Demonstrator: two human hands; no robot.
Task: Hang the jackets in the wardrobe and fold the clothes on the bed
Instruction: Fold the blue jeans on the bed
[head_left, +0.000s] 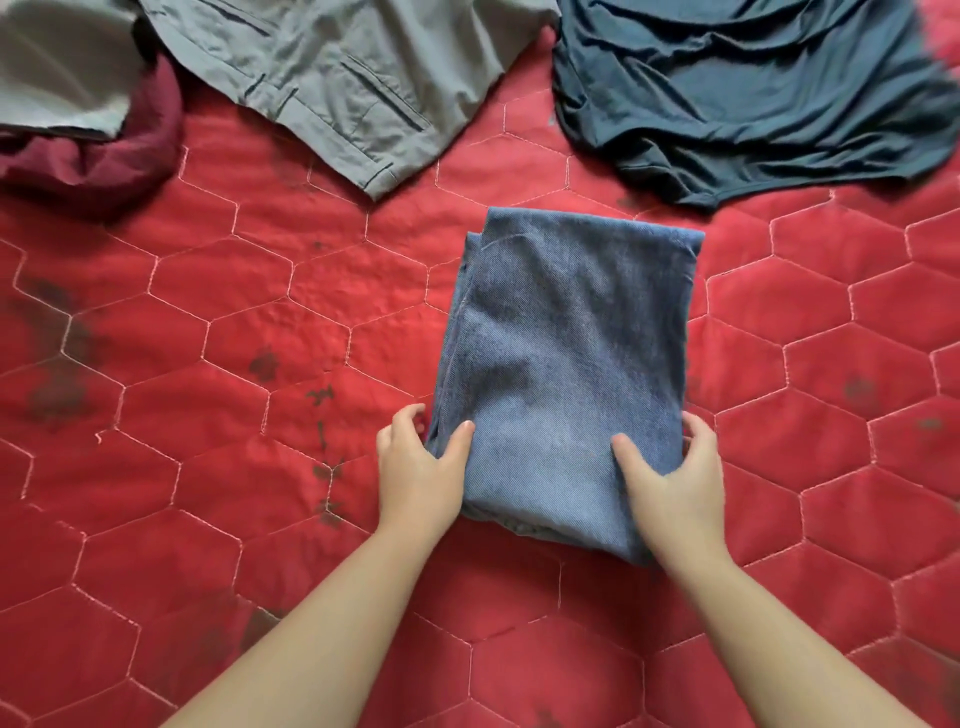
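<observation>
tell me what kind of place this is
Most likely a bedroom: the red quilted bedspread covers the whole surface, loose clothes such as grey trousers lie on it, and both hands grip folded denim jeans.

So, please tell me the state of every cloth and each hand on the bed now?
jeans: folded, flat on the quilt
left hand: grips the jeans' left edge
right hand: grips the jeans' right edge
grey trousers: unfolded, spread out
dark blue shirt: unfolded, crumpled
maroon garment: bunched up, partly covered
</observation>
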